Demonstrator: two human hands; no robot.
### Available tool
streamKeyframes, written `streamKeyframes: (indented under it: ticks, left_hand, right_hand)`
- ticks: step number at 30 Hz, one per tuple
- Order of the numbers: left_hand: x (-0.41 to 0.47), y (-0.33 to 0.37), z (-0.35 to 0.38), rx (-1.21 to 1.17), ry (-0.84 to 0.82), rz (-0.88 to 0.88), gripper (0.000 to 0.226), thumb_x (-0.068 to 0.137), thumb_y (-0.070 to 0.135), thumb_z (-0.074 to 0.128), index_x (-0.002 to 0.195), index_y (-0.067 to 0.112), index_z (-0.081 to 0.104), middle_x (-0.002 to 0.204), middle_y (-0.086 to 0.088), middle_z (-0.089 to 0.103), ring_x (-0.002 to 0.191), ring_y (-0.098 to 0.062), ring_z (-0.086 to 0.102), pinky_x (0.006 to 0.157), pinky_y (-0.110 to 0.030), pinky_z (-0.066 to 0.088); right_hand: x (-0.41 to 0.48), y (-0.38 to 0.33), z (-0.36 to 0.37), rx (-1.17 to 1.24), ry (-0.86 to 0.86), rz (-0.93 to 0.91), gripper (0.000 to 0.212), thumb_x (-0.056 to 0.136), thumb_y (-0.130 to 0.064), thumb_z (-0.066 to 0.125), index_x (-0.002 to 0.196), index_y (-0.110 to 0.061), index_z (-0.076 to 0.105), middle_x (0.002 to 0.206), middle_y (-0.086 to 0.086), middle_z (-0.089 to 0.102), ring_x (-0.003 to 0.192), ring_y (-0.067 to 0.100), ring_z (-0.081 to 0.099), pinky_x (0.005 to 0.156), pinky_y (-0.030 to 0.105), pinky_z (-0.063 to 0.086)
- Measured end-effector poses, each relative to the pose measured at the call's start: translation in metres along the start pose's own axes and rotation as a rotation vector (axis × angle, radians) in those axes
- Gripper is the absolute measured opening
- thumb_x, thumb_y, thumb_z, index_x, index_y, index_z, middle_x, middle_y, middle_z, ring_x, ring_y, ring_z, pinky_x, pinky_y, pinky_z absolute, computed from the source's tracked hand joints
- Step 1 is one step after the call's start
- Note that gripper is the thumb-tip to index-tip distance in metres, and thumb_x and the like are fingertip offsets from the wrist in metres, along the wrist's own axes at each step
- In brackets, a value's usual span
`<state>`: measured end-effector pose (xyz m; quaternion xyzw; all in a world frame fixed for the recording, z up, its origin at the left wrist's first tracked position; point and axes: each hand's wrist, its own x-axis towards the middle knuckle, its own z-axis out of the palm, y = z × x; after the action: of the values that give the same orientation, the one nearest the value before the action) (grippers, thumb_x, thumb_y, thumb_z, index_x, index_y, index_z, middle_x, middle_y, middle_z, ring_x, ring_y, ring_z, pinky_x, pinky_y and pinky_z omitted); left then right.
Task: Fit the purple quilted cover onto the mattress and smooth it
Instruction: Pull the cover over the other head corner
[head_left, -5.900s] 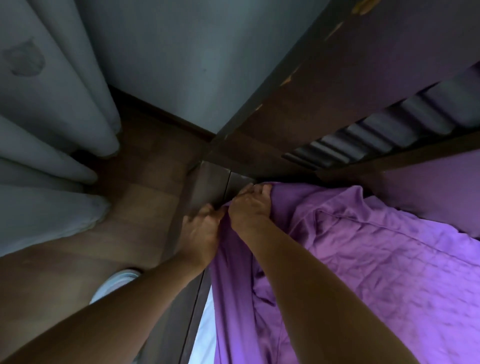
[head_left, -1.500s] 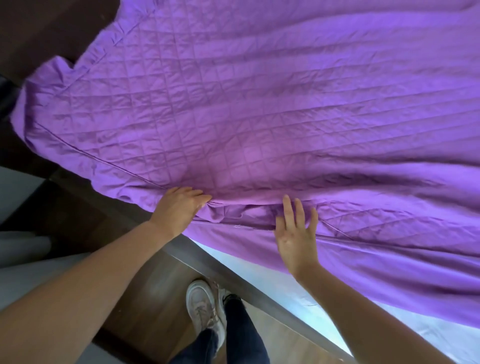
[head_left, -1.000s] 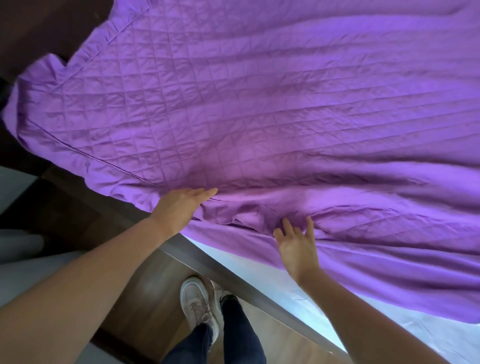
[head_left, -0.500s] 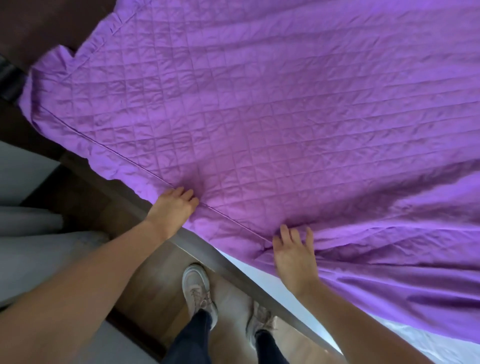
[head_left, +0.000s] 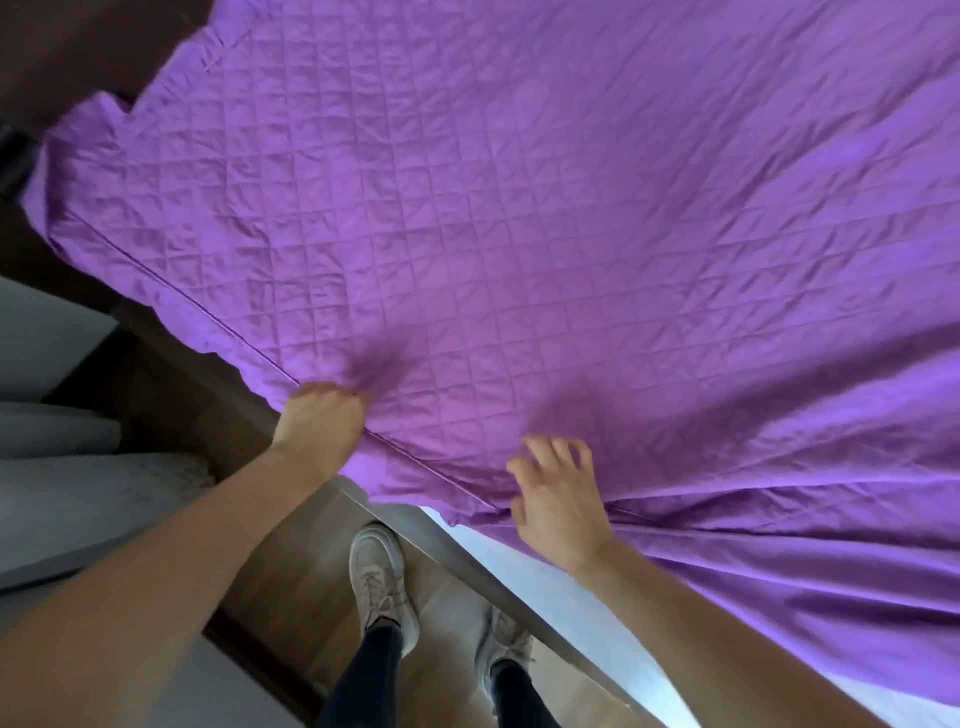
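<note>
Your purple quilted cover (head_left: 519, 234) lies spread over most of the mattress (head_left: 519, 566), quilted face up. It is fairly flat above the piped seam (head_left: 208, 312) and gathered into long folds below the seam's right end. The seam runs diagonally from upper left to lower right. A bare white strip of mattress shows just below its lower stretch, so that side is not yet pulled down.

Your left hand (head_left: 319, 421) sits on the seam near its middle, fingers curled into a bunch of cover, with creases fanning from the knuckles. Your right hand (head_left: 558, 499) is further down the same seam, fingers spread and slightly bent, resting on the fabric and clutching nothing.

The loose folds begin right under it and stretch rightward along the seam, so the right hand is nearer. I'd judge the next pull follows that line while the left anchors.
</note>
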<state>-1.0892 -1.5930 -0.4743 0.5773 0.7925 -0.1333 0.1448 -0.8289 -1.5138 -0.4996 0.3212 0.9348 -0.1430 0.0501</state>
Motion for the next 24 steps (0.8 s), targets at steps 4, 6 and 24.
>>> streamKeyframes:
  ticks: [4, 6, 24]
  left_hand:
    - [0.017, 0.057, 0.011, -0.091, -0.17, 0.048, 0.079, 0.082, 0.001, 0.045, 0.148, 0.032, 0.015, 0.157, -0.005, 0.008, 0.141, -0.039, 0.014, 0.11, -0.052, 0.024]
    - [0.011, 0.083, 0.025, -0.07, -0.301, 0.084, 0.079, 0.089, 0.009, 0.042, 0.145, 0.045, -0.001, 0.157, -0.001, -0.015, 0.141, -0.043, -0.005, 0.11, -0.058, 0.015]
    - [0.002, 0.175, 0.0, -0.487, -0.129, 0.296, 0.065, 0.086, -0.004, 0.039, 0.144, 0.026, 0.033, 0.147, -0.002, 0.039, 0.133, -0.021, 0.04, 0.105, -0.027, 0.032]
  right_hand:
    - [0.02, 0.029, -0.012, -0.002, -0.242, 0.201, 0.056, 0.086, -0.032, 0.055, 0.139, -0.028, 0.037, 0.153, 0.011, 0.019, 0.137, 0.041, 0.021, 0.101, 0.068, 0.024]
    - [0.009, 0.037, -0.006, 0.054, -0.44, 0.259, 0.054, 0.097, -0.041, 0.036, 0.147, -0.037, 0.016, 0.158, 0.001, -0.006, 0.142, 0.039, -0.001, 0.104, 0.07, 0.014]
    - [-0.082, 0.061, -0.022, -0.07, -0.258, 0.322, 0.076, 0.055, -0.028, 0.085, 0.125, -0.021, 0.059, 0.133, 0.014, 0.055, 0.119, 0.036, 0.054, 0.084, 0.059, 0.048]
